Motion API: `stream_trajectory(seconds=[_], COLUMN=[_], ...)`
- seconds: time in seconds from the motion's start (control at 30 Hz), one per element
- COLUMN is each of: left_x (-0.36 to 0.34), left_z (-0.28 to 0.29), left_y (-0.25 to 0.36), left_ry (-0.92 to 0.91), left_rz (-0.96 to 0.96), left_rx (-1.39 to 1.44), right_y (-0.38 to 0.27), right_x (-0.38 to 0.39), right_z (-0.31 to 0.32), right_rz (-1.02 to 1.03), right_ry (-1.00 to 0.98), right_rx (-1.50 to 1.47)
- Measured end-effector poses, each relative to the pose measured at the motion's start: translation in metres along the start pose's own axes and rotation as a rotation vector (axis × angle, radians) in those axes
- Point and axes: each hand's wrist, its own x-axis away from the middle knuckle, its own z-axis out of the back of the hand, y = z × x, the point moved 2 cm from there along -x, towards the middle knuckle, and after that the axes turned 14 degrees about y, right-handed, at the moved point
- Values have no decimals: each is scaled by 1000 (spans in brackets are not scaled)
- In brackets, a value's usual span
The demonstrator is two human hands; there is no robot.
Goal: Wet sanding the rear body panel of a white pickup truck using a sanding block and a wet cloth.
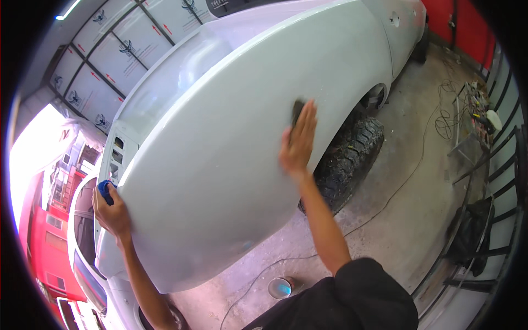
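A large white truck side panel (236,121) curves across the middle of the view, its surface dull and smooth. My right hand (300,137), fingers stretched and close together, presses a dark flat pad (297,111) against this panel above the wheel opening. Most of the pad is hidden beneath the palm, so its exact kind is unclear. At the panel's rear end, my left hand (113,212) rests by the upper corner. Its thumb and fingers are closed on a blue cloth-like piece (105,192), partly covered by the hand.
A muddy black tire (349,159) stands under the panel. On the concrete floor are a small round container (280,287) with blue liquid and a long cable (404,181). Metal railings (498,192) and a cluttered stand (476,118) line the right. Another vehicle (88,236) is at left.
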Motion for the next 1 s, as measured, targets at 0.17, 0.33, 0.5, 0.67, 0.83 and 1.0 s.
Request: stream_trajectory(seconds=[0.17,0.33,0.5,0.67,0.83,1.0], left_x=[-1,-3,-5,2,-10,1], left_z=[-5,-3,-2,-13,-2,-17], left_y=[-4,0,-14,-8,-19,-15], left_ry=[-8,-14,-14,-46,-69,-82], left_rz=[-25,-18,-16,-21,-10,-6], left_rx=[28,-13,20,22,-11,38], right_y=[40,32,19,64,11,79], right_x=[-60,-26,15,-79,54,-78], right_z=[3,0,12,11,18,17], right_rz=[87,-146,-4,-281,-72,-245], right_ry=[-13,41,-29,76,34,75], right_rx=[19,32,8,46,-3,90])
